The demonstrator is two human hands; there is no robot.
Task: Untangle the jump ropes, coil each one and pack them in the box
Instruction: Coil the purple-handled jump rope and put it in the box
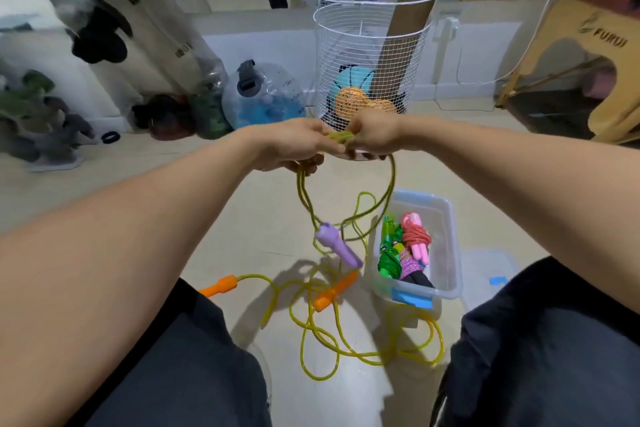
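1. Rope with orange handles (349,333) sprawls loose on the floor.
2. Clear box (448,246) beside it holds coiled ropes.
3. Purple-handled rope (337,246) dangles.
4. Left hand (294,146) and right hand (375,135) pinch its cord, fingers curled.

Box (446,239) right of loose rope (346,340) on floor, wire basket (367,55) behind hands

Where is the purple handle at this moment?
In the head view, the purple handle hangs near the centre on the yellow-green rope held up by both hands, just left of the clear box, above an orange handle.
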